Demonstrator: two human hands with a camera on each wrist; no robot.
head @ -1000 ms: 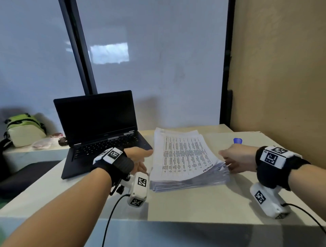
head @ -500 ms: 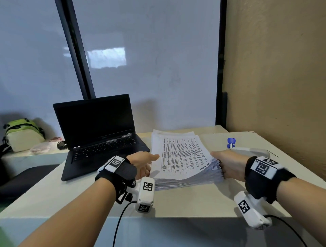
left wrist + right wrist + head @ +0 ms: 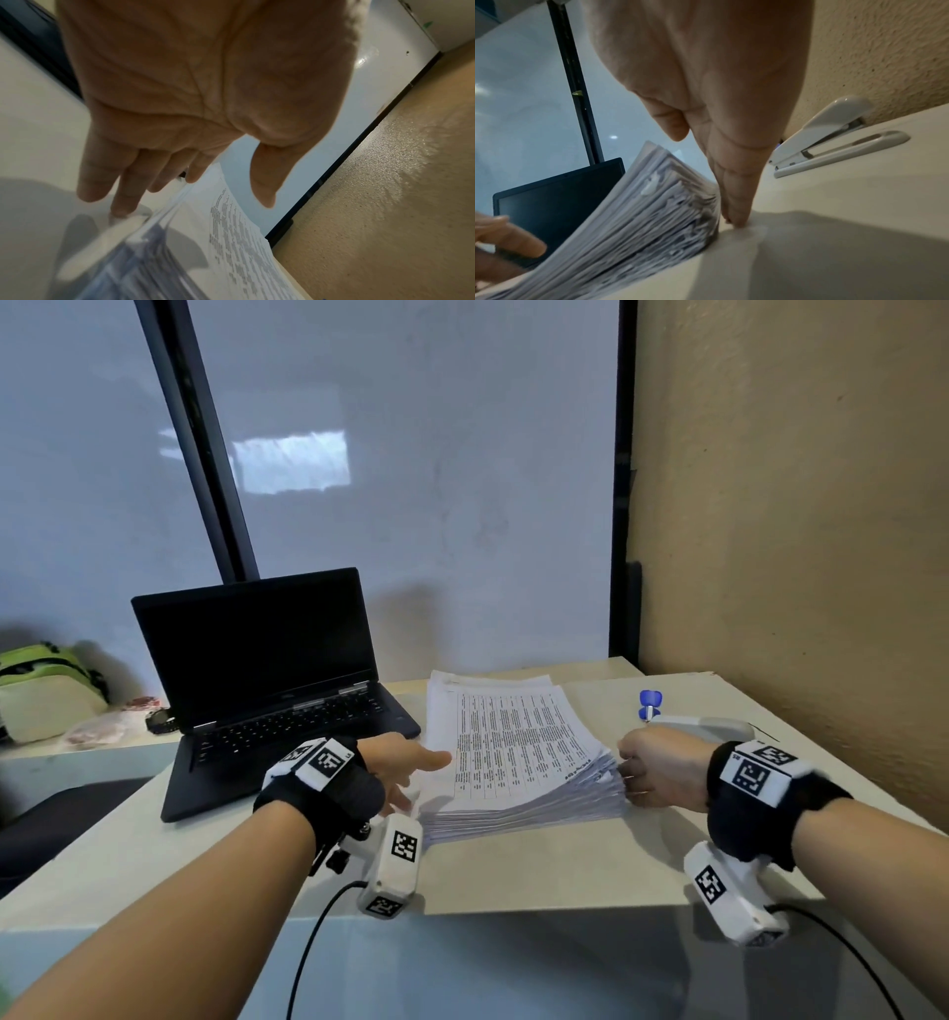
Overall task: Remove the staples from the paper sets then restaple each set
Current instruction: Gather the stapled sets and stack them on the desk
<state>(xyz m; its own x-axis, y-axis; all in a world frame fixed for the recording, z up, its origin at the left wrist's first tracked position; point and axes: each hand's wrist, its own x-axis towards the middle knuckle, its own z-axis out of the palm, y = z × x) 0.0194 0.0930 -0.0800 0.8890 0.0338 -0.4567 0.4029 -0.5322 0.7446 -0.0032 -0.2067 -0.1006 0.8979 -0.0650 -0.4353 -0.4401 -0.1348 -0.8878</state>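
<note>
A thick stack of stapled paper sets (image 3: pixel 518 752) lies on the white table (image 3: pixel 539 870), printed side up. My left hand (image 3: pixel 422 782) is open at the stack's left edge, fingers straight and thumb spread over the top sheet. In the left wrist view the left hand (image 3: pixel 192 203) has its fingertips (image 3: pixel 123 211) on the table beside the stack (image 3: pixel 244 253). My right hand (image 3: pixel 629 775) presses against the stack's right edge. The right wrist view has the right hand (image 3: pixel 706 176) pointing straight down, fingertips (image 3: pixel 735 220) on the table against the stack (image 3: pixel 641 223). It holds nothing.
A white stapler (image 3: pixel 706 726) (image 3: pixel 834 140) lies just behind my right hand, with a blue staple remover (image 3: pixel 650 703) beyond it. An open black laptop (image 3: pixel 267 680) stands left of the stack. A textured wall (image 3: pixel 796 531) bounds the table's right side. A green bag (image 3: pixel 46 690) sits far left.
Both hands have closed in on the stack. The right hand moved left from near the stapler to the stack's right edge, and the left hand reached to its left edge.
</note>
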